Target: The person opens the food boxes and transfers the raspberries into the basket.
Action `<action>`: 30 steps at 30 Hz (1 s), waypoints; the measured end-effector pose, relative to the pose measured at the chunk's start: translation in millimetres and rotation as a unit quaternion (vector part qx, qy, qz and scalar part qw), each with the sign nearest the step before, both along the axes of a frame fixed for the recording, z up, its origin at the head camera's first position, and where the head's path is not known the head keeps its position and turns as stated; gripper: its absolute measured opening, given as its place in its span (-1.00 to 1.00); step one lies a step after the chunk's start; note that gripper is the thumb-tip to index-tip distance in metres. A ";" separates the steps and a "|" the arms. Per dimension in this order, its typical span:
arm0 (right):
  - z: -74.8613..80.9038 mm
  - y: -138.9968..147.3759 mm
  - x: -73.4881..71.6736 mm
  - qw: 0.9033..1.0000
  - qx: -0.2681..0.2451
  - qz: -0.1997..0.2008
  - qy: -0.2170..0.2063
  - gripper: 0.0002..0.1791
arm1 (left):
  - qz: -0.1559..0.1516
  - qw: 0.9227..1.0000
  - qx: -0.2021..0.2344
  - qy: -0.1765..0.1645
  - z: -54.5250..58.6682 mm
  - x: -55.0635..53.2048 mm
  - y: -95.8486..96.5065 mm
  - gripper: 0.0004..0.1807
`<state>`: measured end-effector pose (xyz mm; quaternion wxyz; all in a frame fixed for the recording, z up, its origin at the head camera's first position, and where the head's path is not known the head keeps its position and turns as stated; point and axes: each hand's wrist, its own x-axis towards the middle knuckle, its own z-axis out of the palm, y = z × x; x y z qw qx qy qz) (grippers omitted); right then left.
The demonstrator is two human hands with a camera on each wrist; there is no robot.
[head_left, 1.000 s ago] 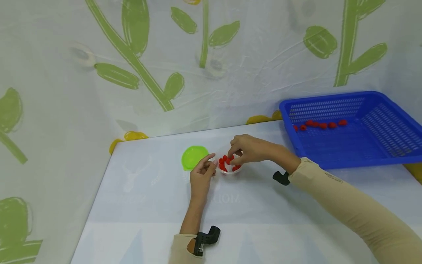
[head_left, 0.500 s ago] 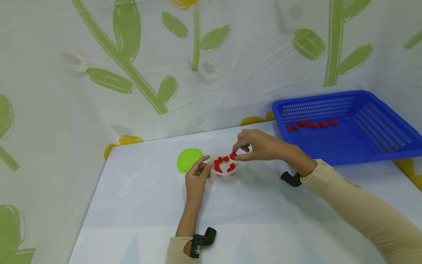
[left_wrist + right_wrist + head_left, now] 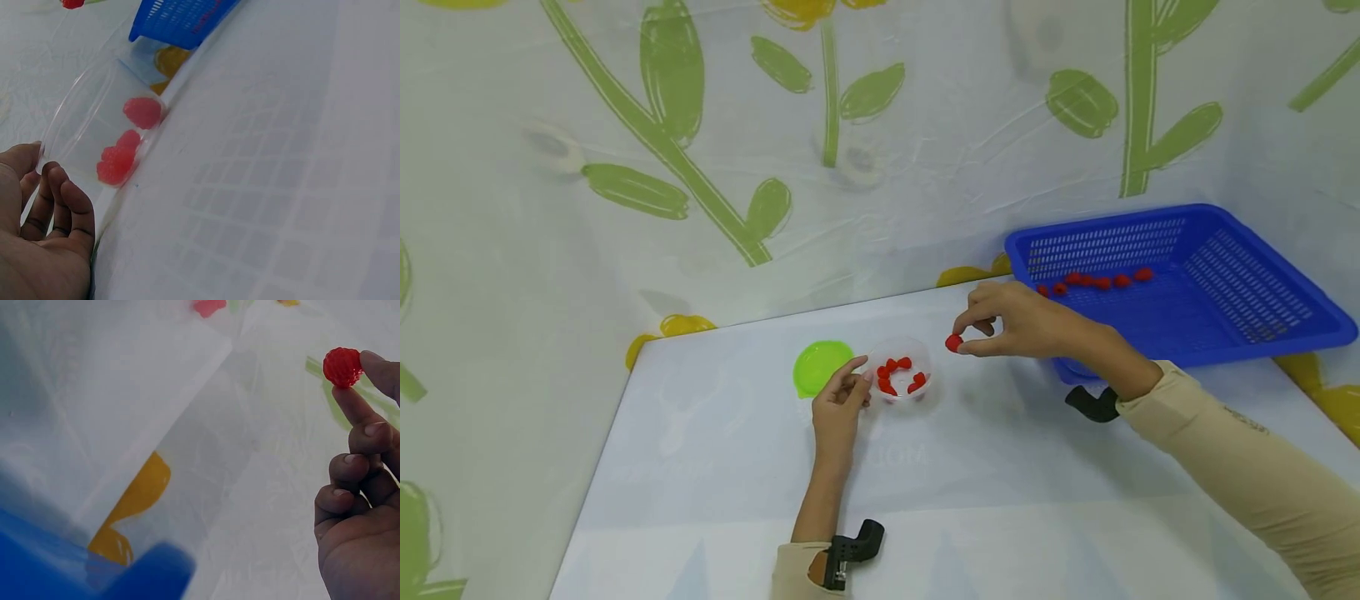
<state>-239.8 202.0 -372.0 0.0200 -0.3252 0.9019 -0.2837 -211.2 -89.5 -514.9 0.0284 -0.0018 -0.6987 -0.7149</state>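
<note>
Between thumb and index fingertip, my right hand (image 3: 1018, 321) pinches a red raspberry (image 3: 954, 343), held in the air right of a clear plastic bowl. The right wrist view shows the bumpy raspberry (image 3: 343, 367) at the fingertips, with the other fingers of the hand (image 3: 362, 506) curled. My left hand (image 3: 837, 408) grips the bowl (image 3: 917, 350) at its left rim; in the left wrist view its thumb and fingers meet on the bowl's edge (image 3: 75, 100). Several red raspberries (image 3: 115, 165) lie inside on the bottom, spread in a broken ring.
Right of the bowl stands a blue slotted basket (image 3: 1195, 329), with several more raspberries (image 3: 1101, 283) lined up along its far left side. A bright green lid (image 3: 822, 367) lies left of the bowl. Behind the white table (image 3: 715, 433) rises a leaf-patterned cloth wall (image 3: 925, 192).
My right hand has come up out of the bowl with a raspberry and moved right, toward the basket. The left hand stays at the bowl's rim. The head view has shifted slightly right.
</note>
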 end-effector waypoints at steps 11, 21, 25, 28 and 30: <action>7.6 28.3 5.9 0.999 0.004 -0.030 0.019 -0.89 | 0.005 1.000 0.000 -0.007 1.9 0.8 1.8 -0.68; 9.7 58.3 6.8 0.997 -0.010 -0.054 0.059 -0.82 | -0.002 1.000 0.000 -0.008 1.7 1.6 -0.3 -0.65; 11.8 68.8 8.3 0.996 -0.012 -0.074 0.052 -0.82 | -0.003 1.000 -0.001 -0.009 2.1 2.3 -0.1 -0.63; 15.0 76.2 10.4 0.995 -0.009 -0.094 0.045 -0.81 | -0.001 1.000 -0.003 -0.009 2.0 2.3 0.4 -0.65; 17.9 80.6 12.1 0.993 -0.008 -0.106 0.043 -0.82 | 0.000 1.000 -0.004 -0.007 2.1 2.1 1.1 -0.66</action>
